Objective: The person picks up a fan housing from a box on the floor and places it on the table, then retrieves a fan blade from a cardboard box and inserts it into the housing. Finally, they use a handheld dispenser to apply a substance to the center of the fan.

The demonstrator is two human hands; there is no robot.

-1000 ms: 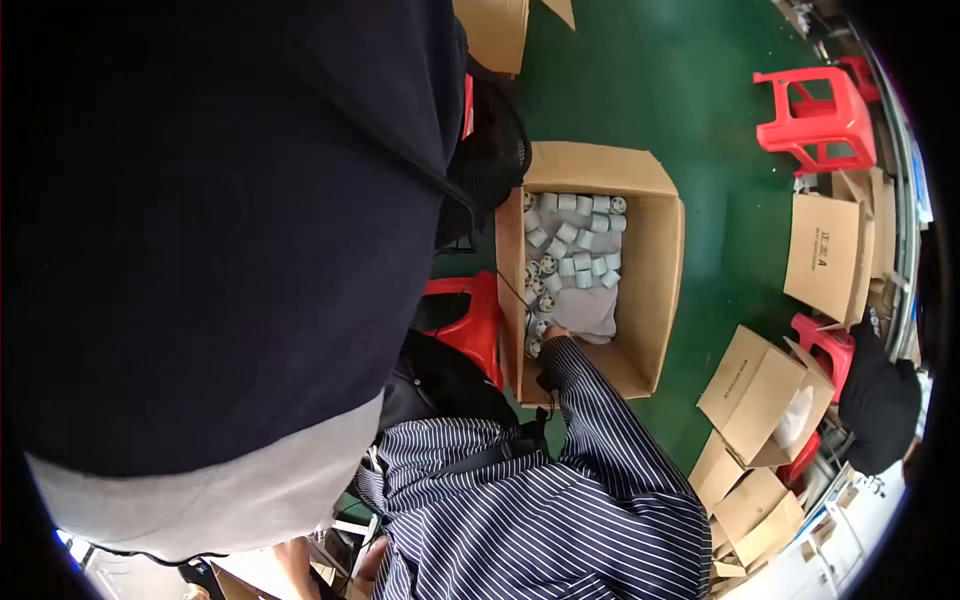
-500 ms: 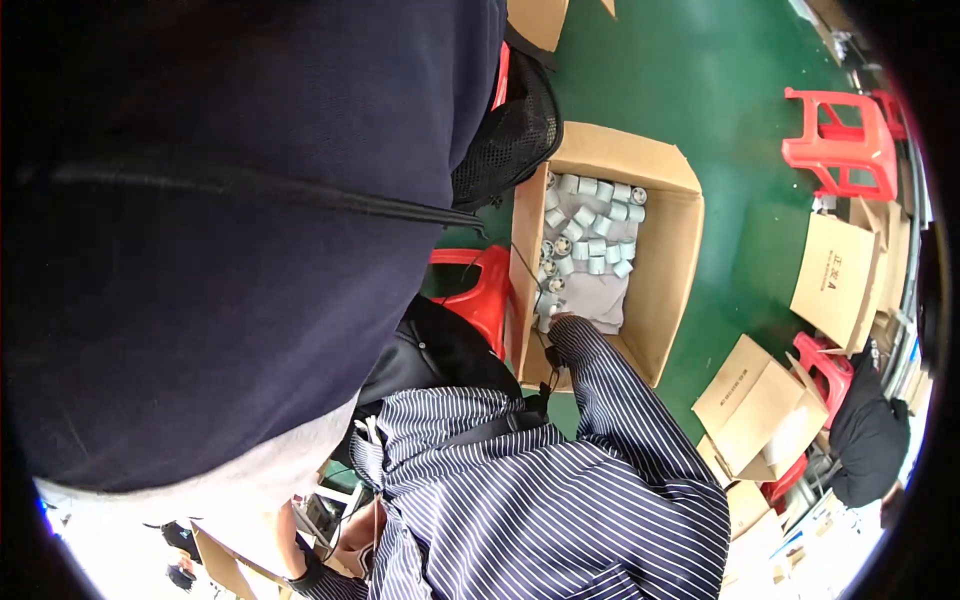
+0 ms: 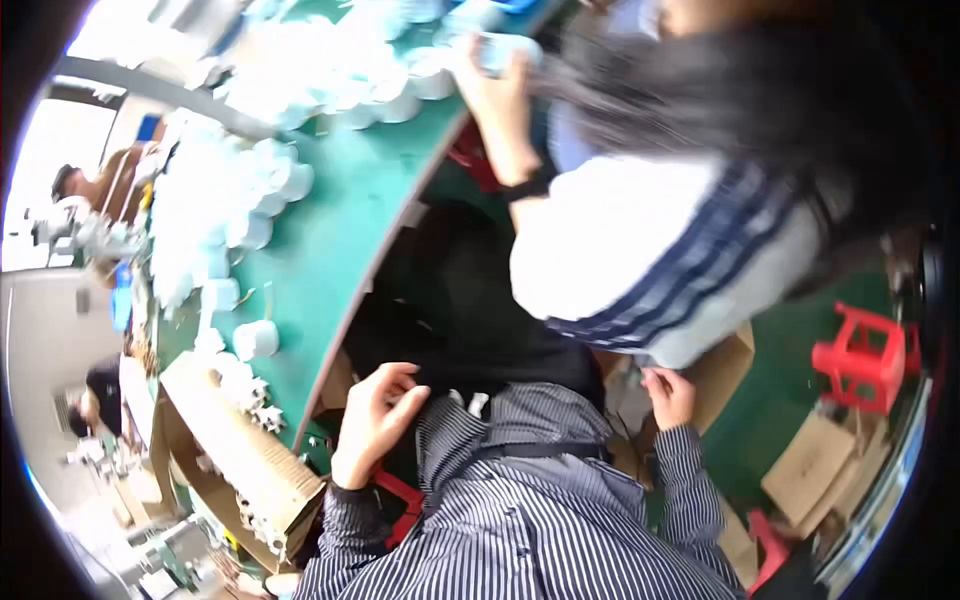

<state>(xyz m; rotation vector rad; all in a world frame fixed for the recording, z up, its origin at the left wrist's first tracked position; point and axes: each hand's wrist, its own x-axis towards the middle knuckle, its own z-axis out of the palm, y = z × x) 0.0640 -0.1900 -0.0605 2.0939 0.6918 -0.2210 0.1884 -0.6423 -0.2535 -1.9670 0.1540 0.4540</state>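
Observation:
My left hand (image 3: 375, 425) is beside the green table's edge, above my lap. Its fingers are loosely bent with the thumb apart, and nothing shows in it. My right hand (image 3: 670, 398) is low on the right, beside a cardboard box (image 3: 728, 375) that a co-worker's body partly covers. The fingers of that hand are curled together, and whatever they may hold is hidden. Several pale blue-white cylindrical parts (image 3: 256, 340) lie on the green table (image 3: 335, 215), many of them washed out by glare. Ahead of me, a co-worker's hand (image 3: 495, 95) holds one such cylinder (image 3: 510, 52).
The co-worker's white sleeve (image 3: 620, 240) fills the space in front of my right hand. At the table's near left stands an open carton (image 3: 250, 450) with small white parts. To the right are a red stool (image 3: 868, 358) and a brown carton (image 3: 815, 460).
My view has swung left from the box on the floor to the table. My right hand has come out of the box. My left hand is now plainly in sight.

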